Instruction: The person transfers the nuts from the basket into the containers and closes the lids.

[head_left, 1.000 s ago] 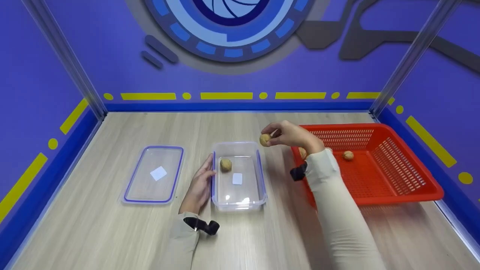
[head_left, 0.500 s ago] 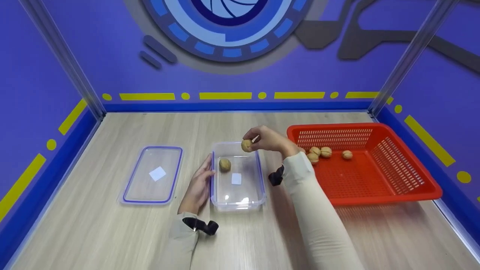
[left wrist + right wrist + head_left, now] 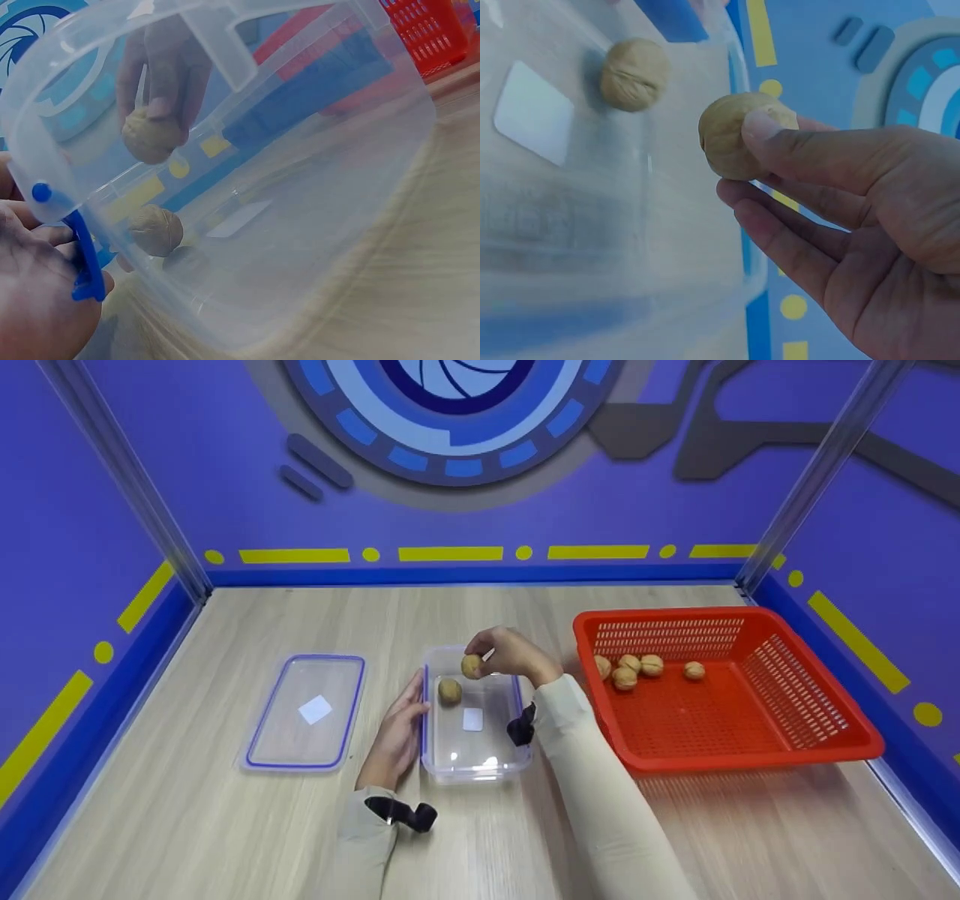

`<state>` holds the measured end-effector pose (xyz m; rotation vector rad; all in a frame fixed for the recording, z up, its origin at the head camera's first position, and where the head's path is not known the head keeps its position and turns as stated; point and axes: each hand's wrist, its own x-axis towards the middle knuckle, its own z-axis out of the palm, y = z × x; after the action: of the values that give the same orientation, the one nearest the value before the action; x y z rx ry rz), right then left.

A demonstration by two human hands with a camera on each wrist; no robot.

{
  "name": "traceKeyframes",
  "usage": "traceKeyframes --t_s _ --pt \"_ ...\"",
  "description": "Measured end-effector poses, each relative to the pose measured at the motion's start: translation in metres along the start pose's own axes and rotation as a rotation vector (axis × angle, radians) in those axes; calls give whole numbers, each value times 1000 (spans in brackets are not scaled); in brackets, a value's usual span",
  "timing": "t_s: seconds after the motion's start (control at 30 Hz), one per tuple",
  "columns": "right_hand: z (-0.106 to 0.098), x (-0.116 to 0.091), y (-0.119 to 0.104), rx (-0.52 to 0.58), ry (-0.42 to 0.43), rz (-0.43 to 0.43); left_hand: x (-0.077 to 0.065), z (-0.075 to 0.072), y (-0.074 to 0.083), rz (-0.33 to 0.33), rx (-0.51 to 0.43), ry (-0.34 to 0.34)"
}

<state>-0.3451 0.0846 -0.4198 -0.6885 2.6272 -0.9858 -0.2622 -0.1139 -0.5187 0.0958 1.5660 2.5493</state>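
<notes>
My right hand (image 3: pixel 510 652) pinches a walnut (image 3: pixel 472 666) between thumb and fingers, over the far part of a clear plastic food container (image 3: pixel 426 735) with a bluish rim. Inside, a second walnut (image 3: pixel 450 691) lies near the left wall, beside a white label (image 3: pixel 472 719). In the right wrist view, the thumb presses the held walnut (image 3: pixel 735 139) while the lower fingers extend below it. My left hand (image 3: pixel 397 735) rests along the container's left side, fingers fairly straight and thumb at the rim. A blue clasp (image 3: pixel 88 259) hangs in front of its palm in the left wrist view.
At the right stands a red perforated basket (image 3: pixel 720 761) with several walnuts (image 3: pixel 651 665) toward its left side. The container's lid (image 3: pixel 300 735), clear with a blue seal, lies flat at the left. Blue panels (image 3: pixel 465 529) enclose the table's back and sides.
My right hand has carried the walnut leftward from beside the basket to over the container, and lowered it somewhat. The left hand has stayed at the container's side.
</notes>
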Motion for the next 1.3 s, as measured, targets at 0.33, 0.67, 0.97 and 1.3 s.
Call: traceKeyframes --t_s 0.33,0.67,0.97,1.3 --pt "18 7 -3 -77 -16 84 1 0 0 9 10 10" --pt "27 6 -1 -95 -51 152 -1 0 -1 -4 11 18" --pt "30 6 -1 -156 -84 144 0 1 0 -10 -1 5" --pt "31 5 -1 -168 -93 127 -1 2 1 -15 -8 14"
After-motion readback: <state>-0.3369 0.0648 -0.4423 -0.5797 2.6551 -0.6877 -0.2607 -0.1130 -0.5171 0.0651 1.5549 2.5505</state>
